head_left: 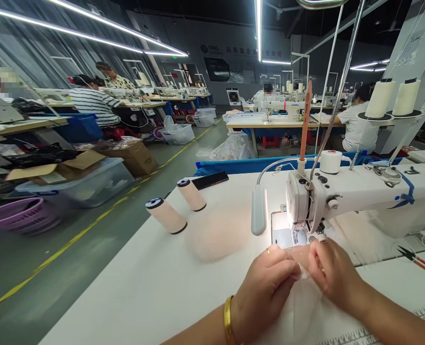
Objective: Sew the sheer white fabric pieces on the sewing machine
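Note:
Just in front of the needle area of a white sewing machine (300,206), both hands grip a thin, sheer pale fabric (304,297). My left hand (269,282), with a gold bangle at the wrist, has its fingers closed on the fabric's left side. Fingers curled, my right hand (334,273) pinches the same fabric on the right. Between the hands a strip of it stretches toward the presser foot. The fabric's lower part hangs toward me. A grey lamp (258,211) lights the needle plate (282,235).
Two peach thread cones (167,216) and a dark phone (210,180) lie on the white table (133,297), left of the machine. Red-handled snips (422,263) and a clear ruler (377,330) are at right. Beyond the aisle, people sit at other machines, near a cardboard box (59,167) and a purple basket (21,215).

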Action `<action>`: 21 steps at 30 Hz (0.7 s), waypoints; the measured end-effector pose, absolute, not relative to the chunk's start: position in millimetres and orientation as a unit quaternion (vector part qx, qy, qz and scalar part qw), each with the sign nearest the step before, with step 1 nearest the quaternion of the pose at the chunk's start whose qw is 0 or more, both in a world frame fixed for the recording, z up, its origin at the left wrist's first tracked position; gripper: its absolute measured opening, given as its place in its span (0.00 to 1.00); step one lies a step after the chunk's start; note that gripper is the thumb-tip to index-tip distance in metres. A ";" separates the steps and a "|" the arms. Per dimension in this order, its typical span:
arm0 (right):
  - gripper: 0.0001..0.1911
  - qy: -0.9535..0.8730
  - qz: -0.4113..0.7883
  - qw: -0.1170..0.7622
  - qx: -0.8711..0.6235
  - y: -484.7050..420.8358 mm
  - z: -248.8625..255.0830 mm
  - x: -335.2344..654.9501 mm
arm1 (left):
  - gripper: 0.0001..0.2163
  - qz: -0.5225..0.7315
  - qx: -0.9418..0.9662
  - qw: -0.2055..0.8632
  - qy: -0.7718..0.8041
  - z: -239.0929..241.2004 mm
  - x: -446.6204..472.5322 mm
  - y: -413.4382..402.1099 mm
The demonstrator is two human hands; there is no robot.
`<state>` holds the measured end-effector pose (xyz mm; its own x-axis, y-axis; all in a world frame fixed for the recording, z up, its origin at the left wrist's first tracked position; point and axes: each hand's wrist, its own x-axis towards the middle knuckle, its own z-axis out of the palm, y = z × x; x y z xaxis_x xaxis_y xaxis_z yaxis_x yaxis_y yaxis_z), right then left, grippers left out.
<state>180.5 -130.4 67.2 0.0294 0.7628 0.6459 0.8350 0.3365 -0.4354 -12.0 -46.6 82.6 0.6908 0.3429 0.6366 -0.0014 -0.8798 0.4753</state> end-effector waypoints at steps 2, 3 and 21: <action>0.09 -0.670 -0.082 0.430 -0.600 -126.5 64.3 184.2 | 0.09 0.381 0.896 0.214 0.082 82.6 -13.4 -48.2; 0.09 -0.667 -0.083 0.428 -0.604 -125.7 64.1 184.9 | 0.09 0.387 0.896 0.203 0.076 82.7 -14.1 -48.2; 0.04 -0.735 0.147 0.451 -0.485 -140.0 76.6 181.5 | 0.09 0.450 0.886 0.096 0.051 86.5 -16.0 -42.6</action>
